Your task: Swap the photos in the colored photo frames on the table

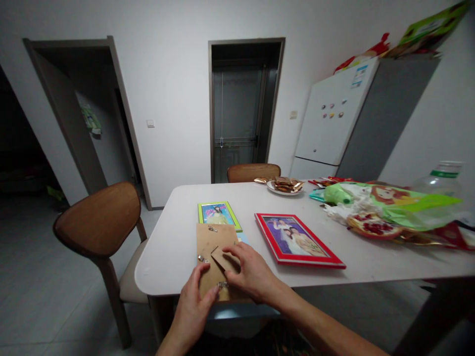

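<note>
A brown picture-frame backing board point(208, 242) lies at the near edge of the table, with small metal hangers or clips on its face. My left hand point(193, 299) grips its left lower side, thumb and fingertips near the metal pieces. With thumb and fingers closed, my right hand point(252, 272) pinches the board's small stand flap point(221, 259), which is tilted up from the surface. Just behind lies a lime-green picture frame point(217, 215), partly covered by the board. To the right, a red picture frame point(299, 240) rests face up with a photo in it.
A white plate point(276, 190) holds several wrapped snacks. Farther right are a cut pomegranate point(371, 225), a green plastic bag point(415, 205) and a clear plastic jar point(441, 180). A wooden chair point(98, 222) stands left of the table point(170, 222), another chair point(252, 172) behind it.
</note>
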The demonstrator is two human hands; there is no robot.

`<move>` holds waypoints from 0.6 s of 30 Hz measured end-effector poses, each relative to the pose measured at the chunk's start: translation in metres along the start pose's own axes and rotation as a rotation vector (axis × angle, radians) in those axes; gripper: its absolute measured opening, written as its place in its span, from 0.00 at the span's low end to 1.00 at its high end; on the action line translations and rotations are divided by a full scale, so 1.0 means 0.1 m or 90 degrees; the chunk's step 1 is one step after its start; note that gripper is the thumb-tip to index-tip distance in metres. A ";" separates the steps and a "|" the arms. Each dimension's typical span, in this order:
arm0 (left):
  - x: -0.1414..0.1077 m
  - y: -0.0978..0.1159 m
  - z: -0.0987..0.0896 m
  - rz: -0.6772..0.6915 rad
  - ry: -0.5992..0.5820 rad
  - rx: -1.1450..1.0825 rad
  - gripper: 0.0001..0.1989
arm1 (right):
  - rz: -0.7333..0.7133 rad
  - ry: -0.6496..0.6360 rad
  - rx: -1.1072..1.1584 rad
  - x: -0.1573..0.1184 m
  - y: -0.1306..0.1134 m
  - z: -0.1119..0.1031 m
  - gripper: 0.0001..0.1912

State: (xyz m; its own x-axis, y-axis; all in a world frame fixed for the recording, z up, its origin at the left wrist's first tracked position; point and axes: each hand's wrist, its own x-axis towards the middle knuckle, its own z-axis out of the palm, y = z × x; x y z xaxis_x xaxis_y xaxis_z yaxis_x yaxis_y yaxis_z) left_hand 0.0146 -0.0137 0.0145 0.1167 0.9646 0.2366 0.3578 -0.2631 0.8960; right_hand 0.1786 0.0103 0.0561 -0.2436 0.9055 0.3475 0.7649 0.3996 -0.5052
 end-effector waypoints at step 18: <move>0.08 -0.48 -0.97 -0.177 0.123 0.022 0.23 | 0.200 -0.079 -0.216 -0.05 0.72 0.10 0.26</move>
State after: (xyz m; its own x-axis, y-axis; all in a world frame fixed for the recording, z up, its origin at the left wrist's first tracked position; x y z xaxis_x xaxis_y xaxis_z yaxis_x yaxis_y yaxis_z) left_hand -0.0913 0.0082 0.0093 -0.1667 0.9844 0.0554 0.3825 0.0128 0.9239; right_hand 0.2288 0.0359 0.0102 -0.0228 0.9934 0.1124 0.9594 0.0534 -0.2770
